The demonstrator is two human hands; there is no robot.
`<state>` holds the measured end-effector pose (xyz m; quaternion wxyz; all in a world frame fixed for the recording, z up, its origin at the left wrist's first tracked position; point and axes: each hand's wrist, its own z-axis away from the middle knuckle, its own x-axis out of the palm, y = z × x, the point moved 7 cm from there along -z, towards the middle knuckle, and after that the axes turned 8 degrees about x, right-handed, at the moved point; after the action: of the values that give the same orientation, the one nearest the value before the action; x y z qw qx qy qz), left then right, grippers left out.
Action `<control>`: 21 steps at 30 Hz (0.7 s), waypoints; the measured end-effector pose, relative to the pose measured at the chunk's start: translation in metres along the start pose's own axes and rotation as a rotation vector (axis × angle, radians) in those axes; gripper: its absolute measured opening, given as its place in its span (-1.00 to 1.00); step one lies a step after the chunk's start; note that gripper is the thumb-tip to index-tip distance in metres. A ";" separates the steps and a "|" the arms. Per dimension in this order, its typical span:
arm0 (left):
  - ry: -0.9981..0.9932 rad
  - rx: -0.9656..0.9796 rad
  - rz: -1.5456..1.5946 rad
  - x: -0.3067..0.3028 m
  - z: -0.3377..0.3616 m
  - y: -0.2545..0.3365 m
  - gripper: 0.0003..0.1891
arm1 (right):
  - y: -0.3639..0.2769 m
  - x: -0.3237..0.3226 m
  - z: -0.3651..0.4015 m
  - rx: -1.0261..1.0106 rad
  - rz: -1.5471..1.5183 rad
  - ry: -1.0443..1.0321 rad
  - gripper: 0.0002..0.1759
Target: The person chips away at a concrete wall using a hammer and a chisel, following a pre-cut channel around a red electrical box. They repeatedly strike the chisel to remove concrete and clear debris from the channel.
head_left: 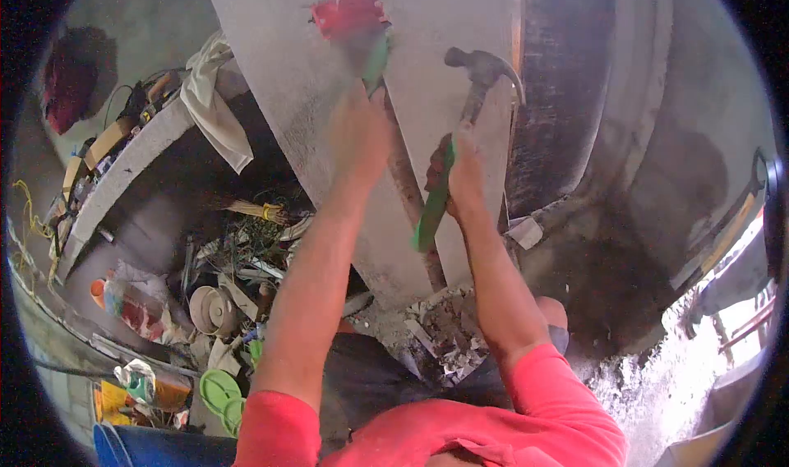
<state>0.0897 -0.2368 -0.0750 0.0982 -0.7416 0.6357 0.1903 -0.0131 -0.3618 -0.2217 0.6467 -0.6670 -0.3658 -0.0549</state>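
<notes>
My left hand (pixel 360 134), smeared by motion, is closed around a blurred tool with a green part (pixel 376 60) and a broad red end (pixel 349 15) that overlaps the grey wall face (pixel 288 64); I cannot tell its exact kind. To its right, my right hand (pixel 464 171) grips a claw hammer (pixel 481 73) by its green handle, head upward and claw to the right. Between the hands, a long brownish strip (pixel 407 184) runs down the wall. Broken plaster rubble (pixel 452 327) lies at the wall's foot, between my legs.
At left, a curved ledge (pixel 140 151) carries assorted items and a draped white cloth (pixel 214 105). Below it are piled debris, a plastic bottle (pixel 131 307) and green slippers (pixel 220 391). A blue drum (pixel 160 446) stands lower left. A dark panel (pixel 563 81) rises right of the wall.
</notes>
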 end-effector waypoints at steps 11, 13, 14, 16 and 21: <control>-0.287 0.127 -0.174 0.001 -0.023 -0.005 -0.67 | -0.004 -0.006 0.022 -0.007 -0.203 -0.057 -0.50; -0.264 0.161 -0.188 -0.001 -0.027 -0.004 -0.66 | -0.005 -0.002 0.023 -0.036 -0.212 -0.036 -0.51; -0.253 0.174 -0.170 -0.002 -0.027 -0.003 -0.66 | -0.006 -0.001 0.022 -0.050 -0.194 -0.014 -0.51; -0.250 0.193 -0.160 0.001 -0.026 -0.002 -0.65 | -0.007 0.002 0.018 -0.095 -0.141 0.025 -0.52; -0.104 0.246 -0.182 0.011 -0.025 0.012 -0.65 | -0.025 0.036 0.008 -0.282 0.162 0.047 -0.54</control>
<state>0.0837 -0.2586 -0.0553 0.2382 -0.7676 0.5785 0.1394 -0.0041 -0.3425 -0.1833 0.5572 -0.7771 -0.2844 -0.0690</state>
